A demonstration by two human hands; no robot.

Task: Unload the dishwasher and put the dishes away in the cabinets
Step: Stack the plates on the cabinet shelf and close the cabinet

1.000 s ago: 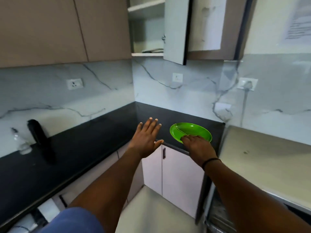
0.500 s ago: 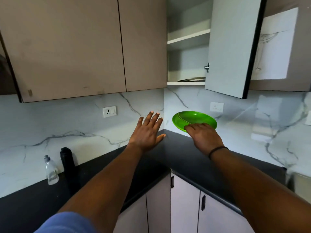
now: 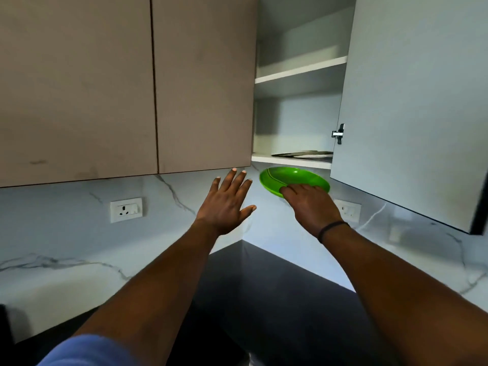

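Observation:
My right hand [image 3: 310, 206] grips the near rim of a green plate [image 3: 290, 178], holding it roughly level just below the bottom shelf [image 3: 287, 160] of the open corner wall cabinet. A flat grey stack of plates [image 3: 303, 154] lies on that shelf. My left hand [image 3: 227, 207] is raised with fingers spread and holds nothing, left of the plate and just under the closed cabinet's lower edge.
The open cabinet door [image 3: 412, 107] hangs to the right of the plate. Closed beige wall cabinets [image 3: 126, 83] fill the left. A second white shelf [image 3: 301, 72] sits higher inside. The black counter [image 3: 264, 299] lies below, and wall sockets [image 3: 126, 210] dot the marble backsplash.
My right hand has lifted the green plate from counter height up toward the open cabinet's bottom shelf. My left hand rose alongside, staying spread. My view tilted upward.

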